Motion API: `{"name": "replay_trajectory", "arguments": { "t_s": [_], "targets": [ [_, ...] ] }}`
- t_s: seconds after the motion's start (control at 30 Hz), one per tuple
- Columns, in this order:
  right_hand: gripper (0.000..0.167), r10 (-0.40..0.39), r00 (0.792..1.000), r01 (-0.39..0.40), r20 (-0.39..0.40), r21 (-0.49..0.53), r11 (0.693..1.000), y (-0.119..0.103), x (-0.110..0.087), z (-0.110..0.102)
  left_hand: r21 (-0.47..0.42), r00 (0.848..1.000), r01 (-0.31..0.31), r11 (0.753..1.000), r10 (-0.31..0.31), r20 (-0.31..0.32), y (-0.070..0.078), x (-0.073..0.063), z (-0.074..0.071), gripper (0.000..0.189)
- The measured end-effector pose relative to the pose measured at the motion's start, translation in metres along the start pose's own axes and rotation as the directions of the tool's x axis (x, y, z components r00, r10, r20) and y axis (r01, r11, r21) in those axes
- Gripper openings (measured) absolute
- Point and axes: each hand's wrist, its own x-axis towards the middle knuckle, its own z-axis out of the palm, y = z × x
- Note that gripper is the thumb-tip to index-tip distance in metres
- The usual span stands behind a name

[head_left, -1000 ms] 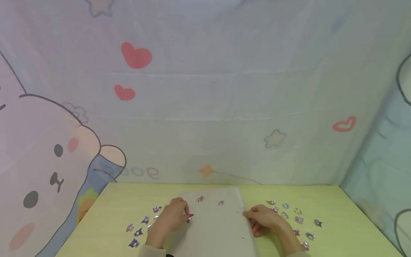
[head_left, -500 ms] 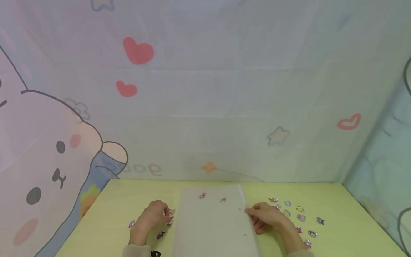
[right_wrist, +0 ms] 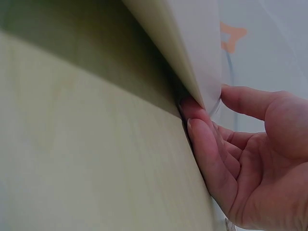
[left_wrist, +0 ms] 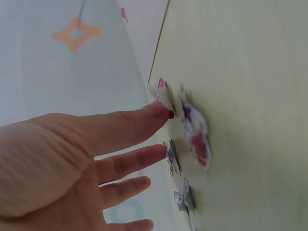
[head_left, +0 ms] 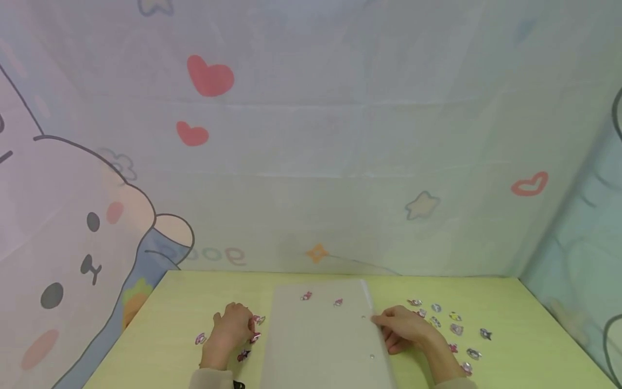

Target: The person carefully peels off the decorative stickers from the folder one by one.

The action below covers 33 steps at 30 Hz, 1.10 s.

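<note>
My left hand (head_left: 230,329) is over the left side of the table. In the left wrist view its thumb and a hidden forefinger seem to pinch a small pink cut-out sticker (left_wrist: 162,91); the other fingers are spread. Another cut-out with an orange patch (left_wrist: 199,144) lies close to the thumb tip. With my right hand (head_left: 400,327) I grip the right edge of a large white board (head_left: 320,346), thumb on top and fingertips (right_wrist: 195,108) tucked underneath. Near the board's top are two pink stickers, one on the left (head_left: 306,296) and one on the right (head_left: 338,302).
Several colourful cut-outs (head_left: 455,329) are scattered right of the board. Others lie left of it, including a pink one (head_left: 200,339). The yellow table (head_left: 204,292) ends at a back curtain (head_left: 311,205) printed with cartoons.
My left hand has carried a pinkish sticker from over the board leftward to the table, uncovering nearby cut-outs there. My right hand keeps its grip on the board's edge. The head view has shifted slightly.
</note>
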Motion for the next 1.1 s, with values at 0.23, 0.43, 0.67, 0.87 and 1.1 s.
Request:
{"name": "replay_trajectory", "arguments": {
  "t_s": [0.23, 0.43, 0.67, 0.87, 1.1],
  "targets": [
    [0.03, 0.005, 1.0, -0.005, 0.003, -0.009, 1.0, 0.0, -0.001, 0.0, 0.017, 1.0, 0.03, 0.999, -0.03, 0.006, 0.003, -0.003, -0.001, 0.03],
    [0.03, 0.009, 1.0, -0.009, -0.009, -0.007, 1.0, 0.001, -0.001, 0.001, 0.027, 0.996, 0.066, 0.997, -0.068, 0.054, 0.008, -0.007, -0.006, 0.033],
    [0.03, 0.012, 1.0, -0.012, -0.007, -0.003, 1.0, 0.0, -0.001, 0.001, 0.08, 0.997, 0.061, 0.995, -0.065, 0.052, 0.011, -0.006, -0.006, 0.035],
    [0.03, 0.011, 1.0, -0.011, -0.01, 0.005, 1.0, 0.001, -0.001, -0.002, 0.083, 0.998, 0.057, 0.995, -0.06, 0.037, 0.015, -0.003, -0.004, 0.049],
    [0.029, 0.005, 1.0, -0.005, 0.003, 0.005, 1.0, 0.001, -0.002, 0.0, -0.008, 1.0, -0.009, 1.0, 0.009, -0.01, 0.031, 0.004, -0.005, 0.044]
  ]
}}
